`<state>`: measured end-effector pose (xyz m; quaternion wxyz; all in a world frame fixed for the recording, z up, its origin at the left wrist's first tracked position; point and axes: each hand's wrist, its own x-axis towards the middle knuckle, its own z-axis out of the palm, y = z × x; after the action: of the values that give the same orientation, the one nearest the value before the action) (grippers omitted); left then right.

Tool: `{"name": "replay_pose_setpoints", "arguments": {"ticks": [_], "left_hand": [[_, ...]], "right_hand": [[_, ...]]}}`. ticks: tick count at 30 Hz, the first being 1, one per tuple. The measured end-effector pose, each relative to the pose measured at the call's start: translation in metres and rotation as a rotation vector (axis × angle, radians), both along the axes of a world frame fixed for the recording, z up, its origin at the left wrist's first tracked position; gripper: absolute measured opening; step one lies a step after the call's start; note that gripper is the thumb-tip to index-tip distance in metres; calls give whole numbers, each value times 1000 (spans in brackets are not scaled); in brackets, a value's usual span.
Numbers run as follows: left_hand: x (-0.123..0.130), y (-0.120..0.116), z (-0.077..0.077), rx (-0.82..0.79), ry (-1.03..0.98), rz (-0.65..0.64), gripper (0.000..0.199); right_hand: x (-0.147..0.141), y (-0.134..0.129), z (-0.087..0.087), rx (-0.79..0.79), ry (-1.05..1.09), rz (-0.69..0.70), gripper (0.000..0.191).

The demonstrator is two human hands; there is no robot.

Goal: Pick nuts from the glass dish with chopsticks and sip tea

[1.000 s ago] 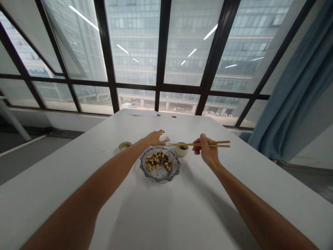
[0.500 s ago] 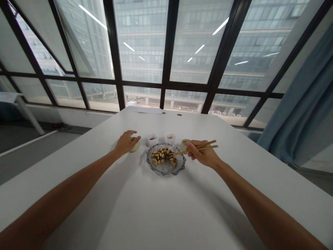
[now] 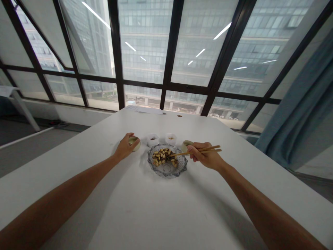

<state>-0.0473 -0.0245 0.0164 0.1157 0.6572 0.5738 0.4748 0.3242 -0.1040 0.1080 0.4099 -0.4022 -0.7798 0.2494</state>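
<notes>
My left hand [image 3: 123,148] is curled around the side of a small pale-green cup [image 3: 135,143] standing on the table, thumb at its near rim. In my right hand [image 3: 206,157] is a pair of chopsticks [image 3: 182,153], closed between thumb and fingers. Their tips reach into a heap of pale nuts, like pistachios, mixed with dark seeds [image 3: 162,156]. The heap lies in a clear glass bowl [image 3: 167,172] with a scalloped rim, mostly toward its far side. A second pale-green cup [image 3: 186,145] sits just behind my right fingers, partly hidden.
Two small white dishes [image 3: 152,142] with a little something inside stand behind the glass bowl. Papers [image 3: 143,110] lie at the far end of the white table [image 3: 145,215], near a brown round spot [image 3: 179,116]. Windows rise beyond; a blue curtain [image 3: 293,114] hangs at right.
My left hand has closed in on the left cup, its thumb lowered to the rim. The chopsticks remain among the nuts, their tips closer together. The view has shifted slightly.
</notes>
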Motion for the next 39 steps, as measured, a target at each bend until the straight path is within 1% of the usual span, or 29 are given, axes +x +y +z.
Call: {"name": "replay_pose_setpoints", "arguments": {"ticks": [4, 7, 9, 11, 14, 16, 18, 20, 21, 23, 26, 29, 32, 35, 37, 39], "left_hand": [[0, -1, 1, -6, 14, 9, 59], [2, -2, 1, -11, 11, 15, 58], [2, -2, 2, -20, 6, 21, 59], [2, -2, 1, -33, 7, 23, 63], [1, -1, 0, -58, 24, 11, 72], [0, -1, 0, -68, 40, 2, 75], [0, -1, 0, -61, 53, 0, 74], [0, -2, 0, -31, 66, -10, 71], [1, -3, 0, -8, 78, -22, 71], [2, -4, 0, 43, 116, -48, 70], [3, -7, 1, 109, 195, -82, 65], [5, -9, 1, 150, 263, -124, 62], [5, -9, 0, 201, 304, -170, 60], [4, -8, -1, 235, 321, -189, 60], [4, -7, -2, 223, 311, -170, 60], [4, -6, -2, 185, 276, -118, 61]], "right_hand": [[-2, -3, 1, 3, 72, -64, 49], [-1, 0, 2, -8, 198, -156, 56], [-1, 4, 0, -26, 325, -216, 59], [-2, 10, -4, -68, 488, -258, 60], [-4, 21, -17, -191, 716, -298, 59], [-6, 27, -26, -277, 804, -319, 57], [-7, 30, -33, -320, 837, -329, 54], [-9, 30, -35, -303, 836, -327, 54], [-10, 28, -35, -270, 822, -327, 55], [-13, 21, -32, -156, 746, -332, 57], [-18, 6, -24, 58, 551, -336, 60], [-23, -8, -17, 184, 395, -304, 62], [-24, -15, -12, 225, 331, -279, 63], [-25, -16, -9, 229, 326, -273, 63], [-27, -15, -8, 211, 355, -268, 62], [-27, -13, -8, 174, 423, -277, 62]]}}
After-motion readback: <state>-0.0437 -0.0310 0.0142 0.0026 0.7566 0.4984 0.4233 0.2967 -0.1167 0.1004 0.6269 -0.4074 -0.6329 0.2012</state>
